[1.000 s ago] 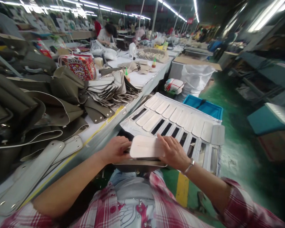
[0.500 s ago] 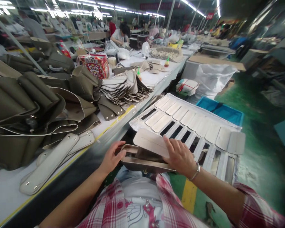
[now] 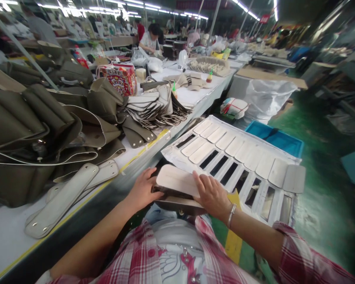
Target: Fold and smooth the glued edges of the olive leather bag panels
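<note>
In front of my body is a dark brown open bag body (image 3: pixel 180 206) with a small metal fitting on its near side. Over its opening lies a pale rounded panel (image 3: pixel 177 179), tilted a little. My right hand (image 3: pixel 211 195) grips the panel's right end, fingers on top. At the left end, my left hand (image 3: pixel 144 188) holds the bag's rim between thumb and fingers. Right of my hands, a white slotted rack (image 3: pixel 208 167) carries several more pale panels (image 3: pixel 251 156); some of its slots show dark gaps.
The long white table (image 3: pixel 6 232) on my left bears olive bag pieces (image 3: pixel 14 118), pale straps with rivets (image 3: pixel 62 197), a stack of flaps (image 3: pixel 149 102) and a patterned red bag (image 3: pixel 118 79). A blue crate (image 3: pixel 275 138) stands beyond the rack. A person (image 3: pixel 149 41) works farther back.
My right hand has moved left and brought the pale panel over the bag's opening, close to my left hand. My left hand has shifted slightly right and up along the rim.
</note>
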`<action>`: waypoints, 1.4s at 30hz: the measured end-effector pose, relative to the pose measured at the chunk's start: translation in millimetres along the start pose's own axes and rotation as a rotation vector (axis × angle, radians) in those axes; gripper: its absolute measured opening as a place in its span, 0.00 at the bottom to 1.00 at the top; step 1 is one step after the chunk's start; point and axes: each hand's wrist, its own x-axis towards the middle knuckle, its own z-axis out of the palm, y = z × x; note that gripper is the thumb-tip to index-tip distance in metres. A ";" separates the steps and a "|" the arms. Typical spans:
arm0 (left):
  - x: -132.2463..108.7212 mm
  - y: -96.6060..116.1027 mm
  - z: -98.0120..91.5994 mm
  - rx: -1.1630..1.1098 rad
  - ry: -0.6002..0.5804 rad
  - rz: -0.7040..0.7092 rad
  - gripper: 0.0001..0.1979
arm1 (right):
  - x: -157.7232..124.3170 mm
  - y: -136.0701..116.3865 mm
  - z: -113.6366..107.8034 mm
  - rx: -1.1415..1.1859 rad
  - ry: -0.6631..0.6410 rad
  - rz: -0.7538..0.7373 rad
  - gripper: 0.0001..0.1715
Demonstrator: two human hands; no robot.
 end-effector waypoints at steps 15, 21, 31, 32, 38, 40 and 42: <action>9.9 -1.7 -2.1 -0.050 0.036 -0.060 0.11 | -8.6 -1.1 -6.5 -0.180 -0.064 -0.141 0.37; -10.2 -13.1 -7.3 -0.670 0.117 -0.451 0.16 | 2.5 -6.0 -2.5 -0.159 -0.111 -0.198 0.36; -21.7 -14.9 31.4 -0.631 0.040 -0.566 0.29 | 10.1 -2.2 -20.9 -0.071 -0.387 -0.318 0.45; -25.1 -17.5 30.8 -0.626 0.028 -0.584 0.30 | 12.7 -1.6 -19.9 -0.062 -0.402 -0.337 0.46; -37.7 -25.5 25.9 -0.818 -0.089 -0.711 0.29 | 26.2 3.5 -9.8 -0.030 -0.437 -0.412 0.46; -32.1 -24.4 23.7 -0.783 -0.112 -0.696 0.26 | 28.7 4.6 -8.5 0.002 -0.463 -0.429 0.47; -24.1 -22.6 20.5 -0.715 -0.165 -0.646 0.24 | 29.5 6.1 -8.7 0.043 -0.494 -0.426 0.48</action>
